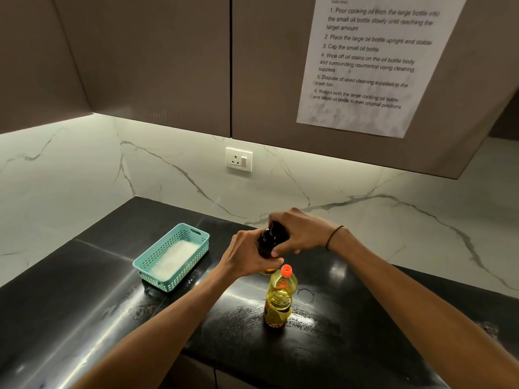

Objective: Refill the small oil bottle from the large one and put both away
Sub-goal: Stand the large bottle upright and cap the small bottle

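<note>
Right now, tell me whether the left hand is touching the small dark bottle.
Touching. The head view shows the left hand wrapped round the body of the small dark bottle, fingers curled against its glass, while the right hand grips its top.
</note>
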{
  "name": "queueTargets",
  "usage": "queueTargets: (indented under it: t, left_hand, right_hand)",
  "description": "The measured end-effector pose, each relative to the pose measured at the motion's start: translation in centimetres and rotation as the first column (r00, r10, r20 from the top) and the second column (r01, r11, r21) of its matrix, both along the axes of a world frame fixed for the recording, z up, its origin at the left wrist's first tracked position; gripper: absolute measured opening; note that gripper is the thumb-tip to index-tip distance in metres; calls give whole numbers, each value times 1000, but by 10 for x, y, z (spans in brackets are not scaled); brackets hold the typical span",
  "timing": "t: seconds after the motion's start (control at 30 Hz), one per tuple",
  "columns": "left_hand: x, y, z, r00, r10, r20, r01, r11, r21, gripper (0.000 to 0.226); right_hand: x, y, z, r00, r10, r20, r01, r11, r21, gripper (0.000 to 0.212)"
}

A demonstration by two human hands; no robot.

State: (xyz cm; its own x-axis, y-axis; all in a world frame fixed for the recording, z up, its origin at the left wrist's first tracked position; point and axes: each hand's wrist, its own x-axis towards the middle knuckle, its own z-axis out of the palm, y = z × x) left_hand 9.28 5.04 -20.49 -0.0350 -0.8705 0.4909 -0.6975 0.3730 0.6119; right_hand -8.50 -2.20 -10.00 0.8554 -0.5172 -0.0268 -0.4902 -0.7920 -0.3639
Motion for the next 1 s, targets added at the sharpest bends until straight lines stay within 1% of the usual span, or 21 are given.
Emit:
queueTargets:
  t: [0.1,0.13,0.17,0.2,0.23,0.27,0.3,0.37,0.43,0.5,0.57,0.6,0.67,0.7,0.73,0.8,0.87,0.93,1.0]
  left_hand:
    - [-1,0,-1,1000,4,-3,-4,1000,15,38]
    - [-1,0,-1,1000,3,-2,-3,1000,14,38]
    - [0,0,0,1000,2,6,-2,1000,6,38]
    - [1,-1,0,1000,3,17,-3,1000,-2,39]
    - [1,-1,2,1000,8,27,-8,1000,-7,39]
    - [1,-1,4,999,13,30,-12,1000,-7,38]
    - [2,-2,6,999,14,28,-14,1000,-8,37]
    - [2,-1,11,1000,9,7,-9,1000,-15,42]
    - [4,0,15,1000,6,-11,-6,1000,-23,45]
    - [5,-1,18,1000,4,-10,-4,1000,-23,44]
    - [5,-3,21,1000,14,5,-14,1000,-22,40]
    - [3,-4,22,1000,20,10,-20,1000,-21,39]
    - [1,-6,24,1000,14,14,-14,1000,-26,41]
    - [0,-7,24,1000,3,14,-2,1000,-27,45]
    - [0,-7,25,1000,-6,14,6,1000,-28,49]
    - [-1,-8,28,1000,-8,19,8,1000,-29,55]
    - [-2,-8,30,1000,6,15,-6,1000,-26,61]
    - [-5,-7,31,1000,29,0,-29,999,-14,67]
    - [-10,-6,28,998,32,-45,-31,999,25,70]
  right_hand:
    - [1,4,-13,995,-82,57,90,982,-164,60]
    - [1,4,-18,991,-107,84,122,972,-200,65]
    - [-1,5,-22,986,-127,105,146,969,-200,70]
    - [-3,5,-26,982,-142,121,160,975,-153,76]
    - [-6,6,-30,977,-161,139,171,983,-60,85]
    - [-10,8,-33,969,-188,159,180,982,66,96]
    - [-15,12,-38,958,-220,185,184,963,196,105]
    - [-24,21,-49,928,-281,243,166,899,405,110]
    - [-28,35,-64,903,-339,265,160,836,524,113]
    - [-23,50,-83,879,-394,269,190,807,560,110]
    - [-11,60,-102,824,-461,329,201,781,591,99]
    - [-3,62,-110,772,-509,381,190,756,626,91]
    - [9,62,-119,638,-603,479,174,719,673,71]
    - [13,60,-121,582,-626,519,193,726,660,62]
    - [16,59,-121,555,-631,543,230,743,629,54]
    - [19,58,-120,537,-626,565,283,765,578,46]
    - [20,57,-117,523,-611,594,311,786,535,42]
    - [20,56,-113,512,-585,628,343,810,475,45]
    - [20,55,-110,499,-579,644,377,815,440,49]
